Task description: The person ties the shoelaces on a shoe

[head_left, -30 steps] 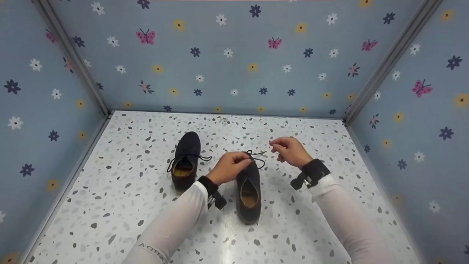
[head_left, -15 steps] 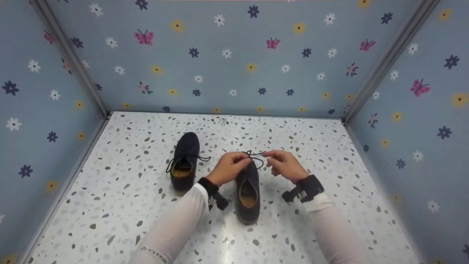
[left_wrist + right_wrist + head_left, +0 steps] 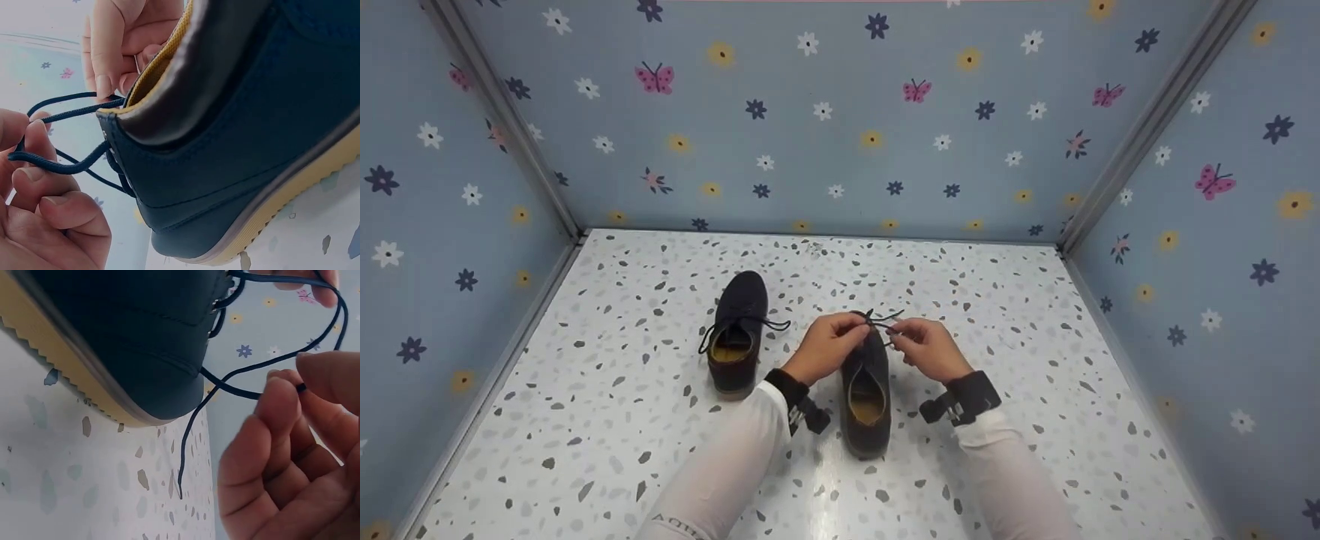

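Note:
A dark navy lace-up shoe [image 3: 866,439] with a yellow lining stands on the floor, toe pointing away from me. My left hand [image 3: 826,349] is over its toe end and pinches the dark shoelace [image 3: 70,112] between thumb and fingers. From the other side, my right hand [image 3: 934,352] pinches another stretch of lace between thumb and forefinger. In the right wrist view the lace [image 3: 233,389] runs from the shoe to those fingertips, and one loose end hangs down. A loop stretches toward the left hand's fingers [image 3: 325,293]. The shoe's pale ridged sole [image 3: 270,211] shows in the left wrist view.
A matching shoe [image 3: 739,300] stands to the left, its lace loose across the opening. White speckled floor [image 3: 997,285] lies under both. Blue flowered panels [image 3: 840,82] enclose the back and both sides, with grey metal strips [image 3: 1140,142] at the corners.
The right hand has come down and left toward the shoe, from beside the lace's end to pinching the lace. The left hand has kept its grip and place.

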Demonstrator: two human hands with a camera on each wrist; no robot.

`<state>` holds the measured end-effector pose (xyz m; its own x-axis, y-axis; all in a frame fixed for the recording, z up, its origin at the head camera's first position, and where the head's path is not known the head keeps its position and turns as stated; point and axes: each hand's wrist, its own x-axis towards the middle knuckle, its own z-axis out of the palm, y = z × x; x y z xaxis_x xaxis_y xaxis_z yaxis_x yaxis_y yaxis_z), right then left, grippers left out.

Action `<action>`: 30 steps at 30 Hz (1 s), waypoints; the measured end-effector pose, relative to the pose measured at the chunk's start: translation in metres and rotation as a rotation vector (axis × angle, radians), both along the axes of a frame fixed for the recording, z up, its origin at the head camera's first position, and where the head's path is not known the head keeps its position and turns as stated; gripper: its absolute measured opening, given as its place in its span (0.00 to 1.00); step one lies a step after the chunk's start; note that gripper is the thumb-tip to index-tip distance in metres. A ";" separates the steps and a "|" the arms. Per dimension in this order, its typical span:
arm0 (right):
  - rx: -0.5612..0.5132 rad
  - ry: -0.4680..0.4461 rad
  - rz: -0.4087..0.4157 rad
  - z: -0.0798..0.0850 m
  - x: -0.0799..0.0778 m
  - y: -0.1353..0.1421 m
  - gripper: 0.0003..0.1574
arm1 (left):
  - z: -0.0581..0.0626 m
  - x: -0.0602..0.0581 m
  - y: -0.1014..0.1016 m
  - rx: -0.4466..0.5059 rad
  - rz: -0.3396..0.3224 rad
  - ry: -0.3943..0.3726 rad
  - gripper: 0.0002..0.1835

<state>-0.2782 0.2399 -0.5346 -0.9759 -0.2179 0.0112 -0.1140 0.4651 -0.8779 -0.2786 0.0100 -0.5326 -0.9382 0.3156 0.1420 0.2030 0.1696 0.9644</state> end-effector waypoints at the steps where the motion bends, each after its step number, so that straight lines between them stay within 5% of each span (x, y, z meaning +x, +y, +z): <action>1: 0.000 0.008 -0.009 0.000 0.000 -0.001 0.11 | -0.001 0.000 0.000 0.000 0.003 0.004 0.10; 14: -0.014 0.061 -0.068 0.007 0.002 -0.002 0.09 | -0.005 -0.001 0.005 0.043 0.090 0.010 0.08; 30: 0.013 0.191 -0.098 0.046 0.020 0.002 0.08 | -0.002 -0.001 0.008 0.003 0.182 0.066 0.09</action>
